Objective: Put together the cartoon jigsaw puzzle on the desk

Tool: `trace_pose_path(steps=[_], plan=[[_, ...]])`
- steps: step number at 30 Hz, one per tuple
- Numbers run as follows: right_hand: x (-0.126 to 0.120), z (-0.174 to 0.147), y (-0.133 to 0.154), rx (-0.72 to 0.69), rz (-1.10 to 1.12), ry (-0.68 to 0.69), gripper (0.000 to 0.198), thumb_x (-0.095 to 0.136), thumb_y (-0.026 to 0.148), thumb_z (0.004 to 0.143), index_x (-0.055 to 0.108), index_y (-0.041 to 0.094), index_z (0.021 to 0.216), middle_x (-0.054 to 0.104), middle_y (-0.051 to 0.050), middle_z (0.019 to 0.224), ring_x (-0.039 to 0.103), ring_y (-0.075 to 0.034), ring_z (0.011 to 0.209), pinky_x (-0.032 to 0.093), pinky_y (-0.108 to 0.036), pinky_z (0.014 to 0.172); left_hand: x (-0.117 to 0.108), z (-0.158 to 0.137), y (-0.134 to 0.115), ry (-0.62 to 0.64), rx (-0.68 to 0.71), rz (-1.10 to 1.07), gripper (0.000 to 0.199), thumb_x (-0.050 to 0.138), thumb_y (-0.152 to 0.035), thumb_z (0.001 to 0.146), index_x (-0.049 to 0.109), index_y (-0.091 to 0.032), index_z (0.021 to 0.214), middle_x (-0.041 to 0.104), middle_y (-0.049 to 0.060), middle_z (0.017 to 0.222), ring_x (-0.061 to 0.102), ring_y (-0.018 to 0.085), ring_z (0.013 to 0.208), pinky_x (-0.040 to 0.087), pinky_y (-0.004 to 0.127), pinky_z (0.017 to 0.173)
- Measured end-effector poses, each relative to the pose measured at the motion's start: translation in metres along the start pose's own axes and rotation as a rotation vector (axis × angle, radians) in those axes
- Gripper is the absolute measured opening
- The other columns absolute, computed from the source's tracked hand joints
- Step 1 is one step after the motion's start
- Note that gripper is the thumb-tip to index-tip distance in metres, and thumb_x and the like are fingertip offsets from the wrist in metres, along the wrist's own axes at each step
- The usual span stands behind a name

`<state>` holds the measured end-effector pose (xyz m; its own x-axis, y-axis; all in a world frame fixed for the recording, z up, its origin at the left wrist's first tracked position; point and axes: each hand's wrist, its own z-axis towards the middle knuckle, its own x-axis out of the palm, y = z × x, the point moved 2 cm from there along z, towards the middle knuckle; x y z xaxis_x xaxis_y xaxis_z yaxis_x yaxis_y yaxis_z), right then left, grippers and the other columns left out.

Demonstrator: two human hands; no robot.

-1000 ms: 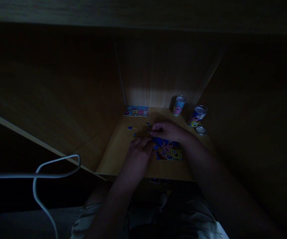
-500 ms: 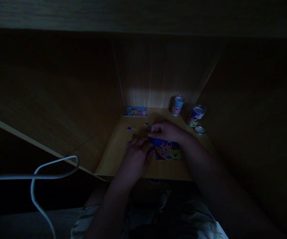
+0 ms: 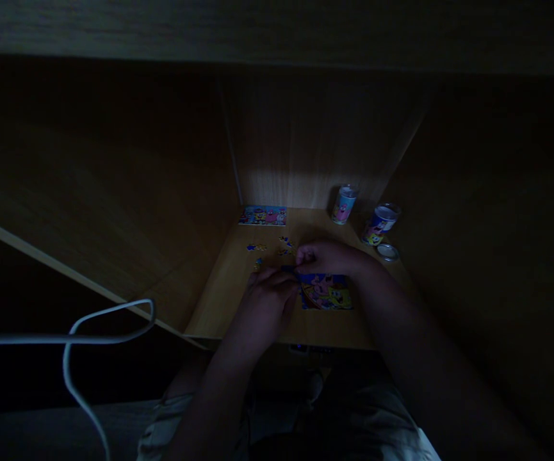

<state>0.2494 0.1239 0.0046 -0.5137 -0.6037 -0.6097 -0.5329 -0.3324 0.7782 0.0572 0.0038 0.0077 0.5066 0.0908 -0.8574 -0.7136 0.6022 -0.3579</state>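
Observation:
A partly joined cartoon jigsaw puzzle (image 3: 327,292) lies on the small wooden desk (image 3: 238,301). My left hand (image 3: 269,301) rests at the puzzle's left edge, fingers curled over that edge. My right hand (image 3: 327,257) lies along the puzzle's top edge, fingertips pinched near its upper left corner. The two hands almost meet there. Whether either holds a piece is too dark to tell. A few loose puzzle pieces (image 3: 257,247) lie just beyond the hands.
A printed picture card (image 3: 263,215) lies at the back of the desk. Two small cartoon tins (image 3: 344,203) (image 3: 380,224) stand at the back right, a round lid (image 3: 388,251) beside them. Wooden walls enclose the desk. A white cable (image 3: 72,346) loops at the left.
My right hand has drawn slightly nearer along the puzzle's top edge and closed its fingers. My left hand has shifted a little right, against the puzzle's left edge.

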Motion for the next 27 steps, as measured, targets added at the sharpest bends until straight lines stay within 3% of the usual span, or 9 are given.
trace_pose_path(steps=[8, 11, 16, 19, 27], plan=[[0.003, 0.001, -0.002, 0.015, 0.0, 0.001, 0.021, 0.075, 0.039, 0.086, 0.07, 0.019, 0.093, 0.07, 0.001, 0.08, 0.058, -0.012, 0.067, 0.041, -0.024, 0.06, -0.001, 0.001, -0.005, 0.018, 0.015, 0.005, 0.016, 0.062, -0.017, 0.1, 0.076, -0.025, 0.102, 0.076, 0.006, 0.103, 0.064, 0.027, 0.101, 0.048, 0.045, 0.092], [0.0, 0.0, 0.002, -0.042, -0.031, -0.048, 0.026, 0.071, 0.045, 0.089, 0.069, 0.019, 0.092, 0.068, 0.001, 0.078, 0.057, -0.013, 0.067, 0.04, -0.025, 0.062, -0.005, -0.001, -0.002, -0.07, -0.013, -0.023, 0.021, 0.059, -0.014, 0.1, 0.075, -0.024, 0.11, 0.076, 0.006, 0.112, 0.064, 0.027, 0.104, 0.05, 0.046, 0.096], [-0.021, -0.007, 0.011, -0.067, -0.209, -0.472, 0.048, 0.056, 0.058, 0.098, 0.053, 0.02, 0.068, 0.051, 0.003, 0.063, 0.044, -0.012, 0.061, 0.031, -0.028, 0.06, -0.028, -0.015, 0.024, -0.326, -0.221, 0.032, 0.027, 0.052, -0.01, 0.098, 0.071, -0.021, 0.114, 0.075, 0.01, 0.113, 0.065, 0.03, 0.109, 0.054, 0.045, 0.096], [-0.029, -0.009, 0.009, -0.023, -0.298, -0.628, 0.05, 0.054, 0.056, 0.099, 0.046, 0.022, 0.063, 0.047, 0.002, 0.059, 0.042, -0.013, 0.058, 0.028, -0.03, 0.059, -0.036, -0.022, 0.042, -0.295, -0.243, 0.081, 0.029, 0.052, -0.01, 0.095, 0.071, -0.021, 0.114, 0.074, 0.01, 0.113, 0.066, 0.03, 0.108, 0.055, 0.046, 0.096], [-0.038, -0.011, -0.009, 0.1, -0.32, -0.892, 0.043, 0.049, 0.049, 0.1, 0.059, 0.021, 0.069, 0.063, -0.004, 0.065, 0.056, -0.017, 0.063, 0.032, -0.031, 0.06, -0.021, -0.023, 0.062, -0.219, -0.317, 0.247, 0.043, 0.051, 0.0, 0.078, 0.073, -0.018, 0.111, 0.073, 0.015, 0.113, 0.066, 0.032, 0.107, 0.058, 0.046, 0.095]])
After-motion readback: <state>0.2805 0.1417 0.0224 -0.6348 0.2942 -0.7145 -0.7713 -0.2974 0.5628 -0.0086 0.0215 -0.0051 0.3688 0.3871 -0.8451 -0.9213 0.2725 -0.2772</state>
